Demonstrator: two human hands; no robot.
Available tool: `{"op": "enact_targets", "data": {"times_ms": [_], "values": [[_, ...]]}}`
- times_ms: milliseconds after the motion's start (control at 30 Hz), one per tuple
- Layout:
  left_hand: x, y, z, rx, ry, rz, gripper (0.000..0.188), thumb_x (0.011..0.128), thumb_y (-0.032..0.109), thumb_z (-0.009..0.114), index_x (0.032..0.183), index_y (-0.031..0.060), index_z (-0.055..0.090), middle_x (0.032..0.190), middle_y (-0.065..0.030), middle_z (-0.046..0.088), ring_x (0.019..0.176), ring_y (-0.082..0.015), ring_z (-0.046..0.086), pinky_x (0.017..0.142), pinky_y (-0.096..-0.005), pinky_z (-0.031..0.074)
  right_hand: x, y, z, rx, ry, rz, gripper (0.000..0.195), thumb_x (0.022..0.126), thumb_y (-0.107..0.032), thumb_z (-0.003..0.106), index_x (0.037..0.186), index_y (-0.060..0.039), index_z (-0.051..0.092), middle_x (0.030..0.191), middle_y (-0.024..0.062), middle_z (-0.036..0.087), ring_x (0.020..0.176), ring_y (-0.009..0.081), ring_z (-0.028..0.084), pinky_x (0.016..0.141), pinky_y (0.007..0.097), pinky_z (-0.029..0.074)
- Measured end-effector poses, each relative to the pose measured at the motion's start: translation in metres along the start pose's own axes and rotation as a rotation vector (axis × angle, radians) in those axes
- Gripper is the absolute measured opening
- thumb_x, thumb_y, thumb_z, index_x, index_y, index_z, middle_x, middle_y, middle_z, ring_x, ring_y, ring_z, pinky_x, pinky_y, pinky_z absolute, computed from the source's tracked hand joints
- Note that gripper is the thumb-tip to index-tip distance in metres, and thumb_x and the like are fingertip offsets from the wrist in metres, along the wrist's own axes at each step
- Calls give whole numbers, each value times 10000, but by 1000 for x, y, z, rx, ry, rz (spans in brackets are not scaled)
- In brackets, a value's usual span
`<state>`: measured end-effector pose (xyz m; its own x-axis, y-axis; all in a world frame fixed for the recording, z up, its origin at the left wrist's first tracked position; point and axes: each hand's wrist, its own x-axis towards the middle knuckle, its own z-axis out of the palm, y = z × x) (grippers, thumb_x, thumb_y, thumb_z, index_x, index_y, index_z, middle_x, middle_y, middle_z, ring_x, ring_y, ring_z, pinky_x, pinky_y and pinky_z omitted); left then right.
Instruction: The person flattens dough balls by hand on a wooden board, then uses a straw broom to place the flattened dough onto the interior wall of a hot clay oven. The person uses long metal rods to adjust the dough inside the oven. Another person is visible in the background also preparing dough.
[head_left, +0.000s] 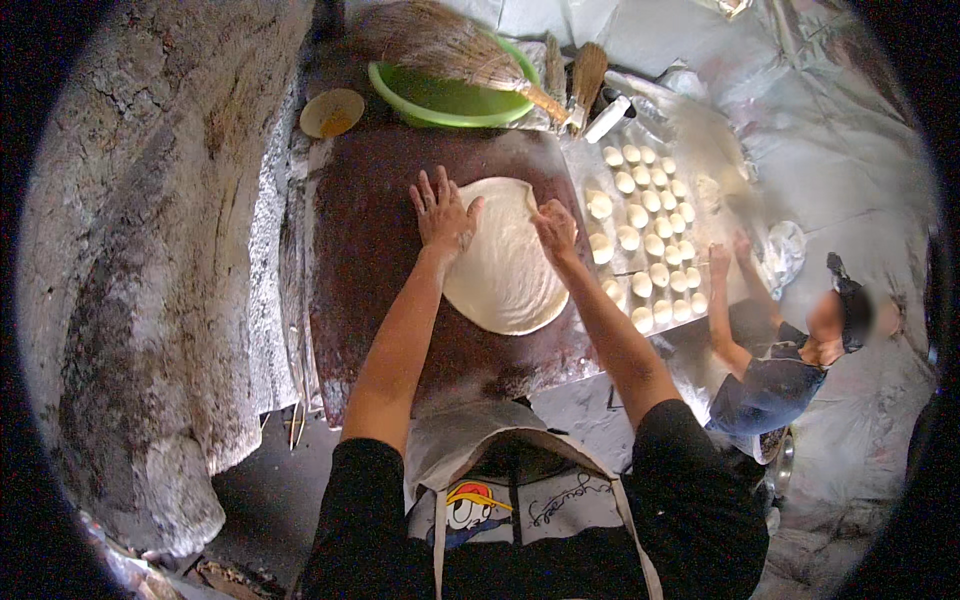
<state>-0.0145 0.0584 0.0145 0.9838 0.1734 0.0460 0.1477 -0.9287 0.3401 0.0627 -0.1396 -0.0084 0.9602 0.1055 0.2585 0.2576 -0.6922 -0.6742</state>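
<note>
A wide, flattened round of dough (506, 262) lies on a dark reddish-brown board (367, 247) in front of me. My left hand (444, 217) rests at its upper left edge, fingers spread, the thumb over the dough and the other fingers reaching past it. At the upper right edge, my right hand (555, 229) is curled, gripping the dough's rim between thumb and fingers. The rim is slightly raised and folded beside that hand. My right palm is hidden from view.
Right of the board, many dough balls (653, 245) sit in rows on a floured table (709, 191), where a co-worker (772, 382) works. Behind stand a green basin (450, 112) under a straw broom (450, 52), a brush (589, 71) and a small bowl (332, 112). A rough clay wall (157, 262) rises left.
</note>
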Motion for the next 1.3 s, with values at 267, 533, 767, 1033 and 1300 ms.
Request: {"op": "enact_targets", "data": {"times_ms": [267, 533, 767, 1033, 1300], "values": [[-59, 38, -48, -925, 485, -46, 501, 898, 445, 348, 1080, -20, 394, 1133, -145, 355, 1052, -288, 341, 949, -368, 280, -45, -114, -63, 605, -1544, -247, 382, 820, -242, 576, 1111, 4, 559, 1103, 135, 543, 997, 236, 510, 878, 351, 389], [-112, 102, -124, 28, 709, -96, 454, 959, 353, 284, 986, -30, 526, 939, -115, 546, 853, -243, 531, 909, -325, 367, 151, -54, -20, -131, -266, -674, 712, 747, -393, 639, 1316, -55, 377, 1358, 176, 366, 1269, 329, 321, 1035, 412, 291], [-153, 117, -157, -333, 1012, -261, 526, 951, 420, 259, 1160, -47, 385, 1166, -129, 428, 1080, -227, 393, 1006, -323, 186, 245, 10, 71, -159, -454, -498, 225, 836, -230, 503, 997, -129, 624, 792, 140, 609, 712, 279, 612, 612, 382, 492], [-114, 90, -192, -1717, 1407, -162, 695, 942, 493, 233, 1359, -63, 204, 1427, -147, 265, 1337, -213, 212, 1105, -318, -6, 69, 45, -55, 303, -673, 165, 228, 832, -266, 570, 822, -41, 608, 637, 38, 569, 475, 152, 534, 373, 261, 385], [-60, 61, -138, -1069, 718, -259, 667, 953, 444, 203, 1384, -50, 85, 1446, -255, 55, 1356, -348, 31, 1091, -434, -23, -282, 11, -218, -333, -290, -7, 259, 630, -158, 677, 804, -83, 501, 625, 94, 579, 548, 280, 581, 497, 373, 464]]}}
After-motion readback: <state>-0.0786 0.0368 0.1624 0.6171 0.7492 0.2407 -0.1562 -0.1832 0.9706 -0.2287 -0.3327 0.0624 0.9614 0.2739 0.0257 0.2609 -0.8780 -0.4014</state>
